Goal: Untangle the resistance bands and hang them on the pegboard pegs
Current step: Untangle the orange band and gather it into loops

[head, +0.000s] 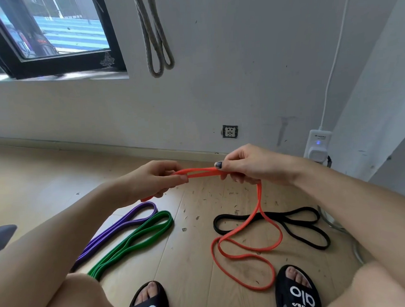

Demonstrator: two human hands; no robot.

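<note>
Head view looks down past two bare forearms to a pale wood floor (48,181) strewn with small dark scraps. Both hands are raised above it, close together, sharing an orange band (246,255). At the left hand (152,180) the fingers curl round one end of the doubled stretch, thumb and forefinger pinching it, a short orange bit poking out beneath the palm. At the right hand (248,166) the fingers wrap the other end, a dark-painted thumbnail pressed on top; two strands run taut between the hands. From under the right hand the rest of the band drops to the floor, crosses itself and lies in loose loops, passing over part of a black band (298,228) spread flat beside it. Off to the left, well apart from those, a purple band (121,225) and a green band (135,240) lie folded side by side. Black slides (298,290) show at the bottom edge. On the grey wall (239,60) a grey band (156,40) hangs in long loops beside the window (55,32); I cannot see what holds it up.
</note>
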